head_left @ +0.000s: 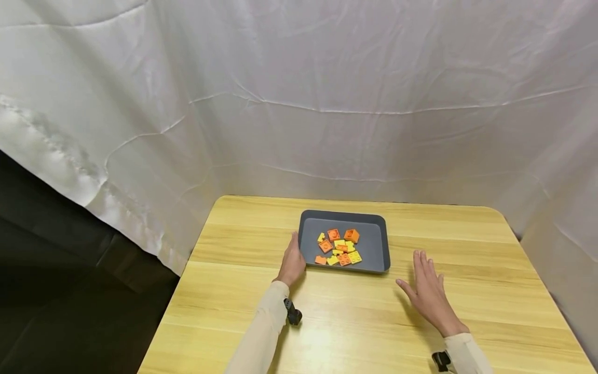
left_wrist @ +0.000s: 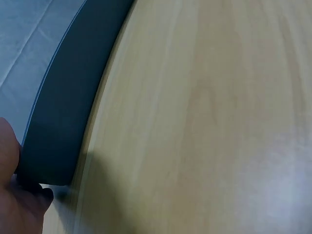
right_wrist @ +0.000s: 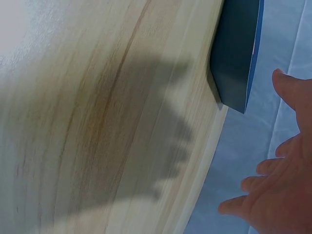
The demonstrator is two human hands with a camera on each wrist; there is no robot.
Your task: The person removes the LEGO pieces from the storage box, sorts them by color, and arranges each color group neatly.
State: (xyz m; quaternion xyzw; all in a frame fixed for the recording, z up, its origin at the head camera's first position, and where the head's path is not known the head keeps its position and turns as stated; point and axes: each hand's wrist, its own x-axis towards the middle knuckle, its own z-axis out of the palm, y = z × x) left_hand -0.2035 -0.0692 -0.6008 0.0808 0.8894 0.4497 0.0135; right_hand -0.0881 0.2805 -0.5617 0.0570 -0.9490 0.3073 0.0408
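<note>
Head: L hand point(head_left: 291, 262) at L end of grey tray point(head_left: 372, 248) w/ orange/yel. bricks point(head_left: 343, 248), on surface point(head_left: 345, 322); R hand point(head_left: 429, 293) nearby. L wrist: fingers clamped on tray corner. R wrist: fingers apart, near tray wall.

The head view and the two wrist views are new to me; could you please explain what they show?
There is no machine here: a person works with bare hands. The head camera looks forward and down at a wood-grain table with a dark gray tray of orange and yellow toy building bricks. The wrist cameras each look at one hand's work. The left hand grips the tray's left side; the right hand is open and holds nothing, thumb spread.
</note>
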